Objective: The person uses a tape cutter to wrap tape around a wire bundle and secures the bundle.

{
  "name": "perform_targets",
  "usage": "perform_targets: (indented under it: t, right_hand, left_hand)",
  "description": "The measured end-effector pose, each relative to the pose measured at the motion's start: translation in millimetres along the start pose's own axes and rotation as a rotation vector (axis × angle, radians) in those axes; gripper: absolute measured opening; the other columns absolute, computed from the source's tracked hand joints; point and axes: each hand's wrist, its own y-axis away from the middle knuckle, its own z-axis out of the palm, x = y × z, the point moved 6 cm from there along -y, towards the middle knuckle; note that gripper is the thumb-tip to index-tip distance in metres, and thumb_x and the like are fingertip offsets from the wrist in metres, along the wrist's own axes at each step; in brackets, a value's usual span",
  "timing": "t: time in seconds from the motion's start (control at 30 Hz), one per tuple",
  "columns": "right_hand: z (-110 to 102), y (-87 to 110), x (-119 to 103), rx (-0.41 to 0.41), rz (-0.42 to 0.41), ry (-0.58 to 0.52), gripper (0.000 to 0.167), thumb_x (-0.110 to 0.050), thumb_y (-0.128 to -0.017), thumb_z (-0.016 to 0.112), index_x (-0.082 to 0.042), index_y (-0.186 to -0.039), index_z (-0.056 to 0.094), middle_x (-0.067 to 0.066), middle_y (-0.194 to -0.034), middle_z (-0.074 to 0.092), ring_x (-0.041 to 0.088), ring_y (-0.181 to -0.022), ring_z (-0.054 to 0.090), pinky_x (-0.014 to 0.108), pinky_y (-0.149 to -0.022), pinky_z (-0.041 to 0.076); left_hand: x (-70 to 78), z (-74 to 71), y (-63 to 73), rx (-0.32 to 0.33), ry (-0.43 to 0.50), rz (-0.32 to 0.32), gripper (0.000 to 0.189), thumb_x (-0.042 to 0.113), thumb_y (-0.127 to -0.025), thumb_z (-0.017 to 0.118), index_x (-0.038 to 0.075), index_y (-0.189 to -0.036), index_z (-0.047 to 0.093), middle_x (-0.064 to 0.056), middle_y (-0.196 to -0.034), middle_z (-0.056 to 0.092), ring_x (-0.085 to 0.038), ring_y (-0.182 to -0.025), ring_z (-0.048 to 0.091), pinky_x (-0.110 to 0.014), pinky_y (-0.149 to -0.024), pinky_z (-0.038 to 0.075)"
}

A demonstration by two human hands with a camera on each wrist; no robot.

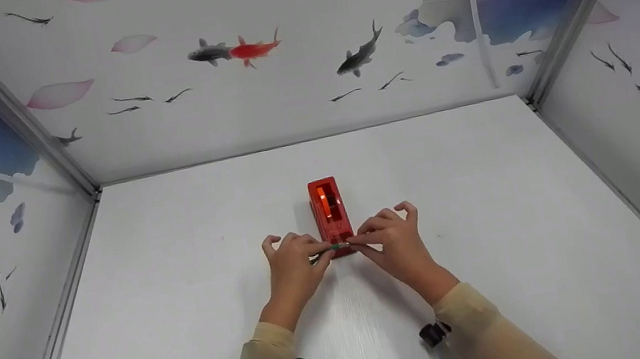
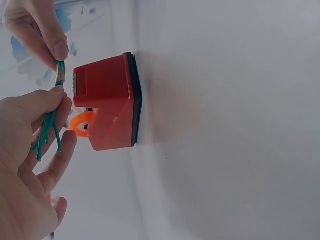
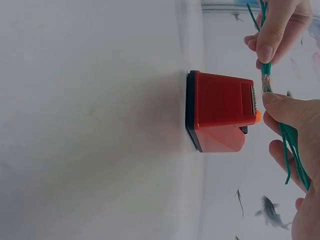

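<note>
A person's left hand (image 1: 293,268) and right hand (image 1: 393,245) are meeting just in front of a red tape dispenser (image 1: 330,213) on a white table (image 1: 183,293), both pinching a small bundle of green wires (image 1: 331,248) between thumb and forefinger. The bundle is spanning the short gap between the two hands, right beside the dispenser's near end and level with its serrated cutter (image 2: 75,84). In the left wrist view, the left hand's fingers (image 2: 37,107) are closing on the green wires (image 2: 50,127) where the loose tails are fanning out below the grip, while the other hand's fingertips are nipping the same strands above. In the right wrist view, the right hand's thumb (image 3: 287,107) is pressing the green wires (image 3: 287,145) just past a pale, shiny patch on the bundle that may be a wrap of tape, though this is too small to tell for sure. The remaining fingers of both hands are curling loosely above the tabletop, holding nothing.

Judging from the pose, the step in hand is binding the strands at the cutter. Doing it well seems to call for keeping both pinches close together so the strands are staying parallel and taut, holding the bundle square to the toothed edge, and keeping fingertips off the teeth. The dispenser is standing free, so a sideways pull could shift it.
</note>
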Motion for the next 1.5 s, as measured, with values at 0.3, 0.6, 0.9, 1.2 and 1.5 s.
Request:
perform_targets:
  t: [0.3,0.6,0.9,1.2,1.5]
  right_hand:
    - [2,-2.6,2,-0.05,0.086,0.01,0.018,-0.029,-0.083,0.089,-0.028,-0.1,0.085,-0.009,-0.089,0.079,0.013,-0.092,0.068,0.058,-0.104,0.028]
    - [16,2.4,13,-0.263,0.277,-0.199,0.024,-0.031,-0.089,0.083,-0.022,-0.11,0.082,-0.007,-0.095,0.081,0.012,-0.094,0.074,0.057,-0.105,0.022]
    - [25,5.1,19,-0.412,0.372,-0.48,0.018,-0.022,-0.099,0.07,-0.018,-0.114,0.079,-0.01,-0.086,0.079,0.011,-0.093,0.071,0.051,-0.108,0.014]
    - [25,3.6,20,-0.353,0.395,-0.475,0.017,-0.02,-0.093,0.078,-0.022,-0.109,0.081,-0.012,-0.096,0.079,0.013,-0.096,0.07,0.047,-0.104,0.019]
    - [19,-3.8,18,-0.263,0.299,-0.385,0.023,-0.017,-0.089,0.082,-0.023,-0.111,0.083,-0.011,-0.099,0.079,0.013,-0.099,0.074,0.05,-0.103,0.026]
  left_hand:
    - [-2.1,-3.1,1.2,0.072,0.033,0.021,0.017,0.029,-0.086,0.085,0.025,-0.102,0.085,0.007,-0.085,0.076,-0.015,-0.095,0.064,-0.058,-0.108,0.03]
    - [-5.0,-4.4,1.7,0.103,0.075,0.014,0.018,0.027,-0.084,0.087,0.024,-0.101,0.085,0.007,-0.084,0.076,-0.014,-0.093,0.065,-0.058,-0.107,0.03]
    - [-6.3,-5.7,2.8,0.131,0.063,-0.002,0.02,0.025,-0.081,0.089,0.026,-0.101,0.085,0.008,-0.084,0.076,-0.014,-0.095,0.066,-0.058,-0.108,0.03]
    - [-5.8,-6.4,2.8,0.14,0.097,0.003,0.017,0.023,-0.08,0.089,0.024,-0.097,0.085,0.008,-0.085,0.076,-0.014,-0.095,0.065,-0.057,-0.108,0.03]
    - [-5.6,-5.1,1.9,0.115,0.126,-0.021,0.019,0.026,-0.081,0.089,0.026,-0.1,0.084,0.009,-0.093,0.078,-0.015,-0.099,0.065,-0.058,-0.107,0.03]
